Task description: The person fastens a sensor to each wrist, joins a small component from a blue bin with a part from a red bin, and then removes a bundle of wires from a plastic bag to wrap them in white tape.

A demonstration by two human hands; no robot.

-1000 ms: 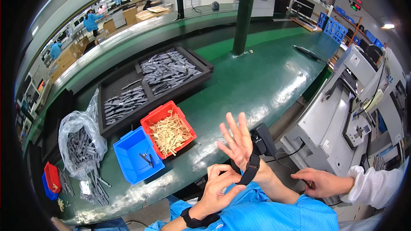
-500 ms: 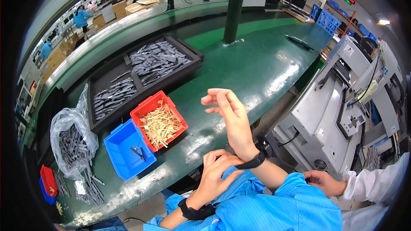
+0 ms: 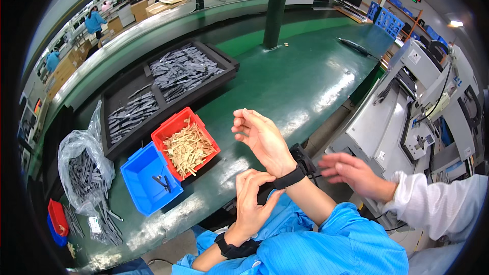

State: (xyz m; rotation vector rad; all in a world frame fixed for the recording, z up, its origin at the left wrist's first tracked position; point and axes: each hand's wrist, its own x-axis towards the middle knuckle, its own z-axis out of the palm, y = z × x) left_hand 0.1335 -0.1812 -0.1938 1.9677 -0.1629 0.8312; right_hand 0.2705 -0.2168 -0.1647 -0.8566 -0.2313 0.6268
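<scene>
My right hand point(image 3: 265, 140) is raised over the bench's near edge, fingers loosely bent and apart, with nothing in it. Round its wrist sits a black wristband point(image 3: 290, 177). My left hand point(image 3: 253, 201) reaches across from below, its fingertips and thumb closed on that wristband's edge. A second black band point(image 3: 237, 248) is strapped to my left wrist. Left of my hands, a red bin point(image 3: 215, 148) holds many small tan pieces point(image 3: 188, 145). Against it stands a blue bin point(image 3: 145, 173) with a few dark pieces point(image 3: 162, 182) inside.
Behind the bins lies a black divided tray point(image 3: 191, 90) of grey strips. A clear bag point(image 3: 76, 145) of similar strips sits at left. A green post point(image 3: 276, 15) rises from the bench point(image 3: 300, 76). At right are a co-worker's hand point(image 3: 356, 175) and a grey machine point(image 3: 377, 127).
My right hand has lowered and shifted slightly left, its fingers more bent. My left fingers have moved to the wristband's edge. The co-worker's hand has risen and come nearer my right forearm.
</scene>
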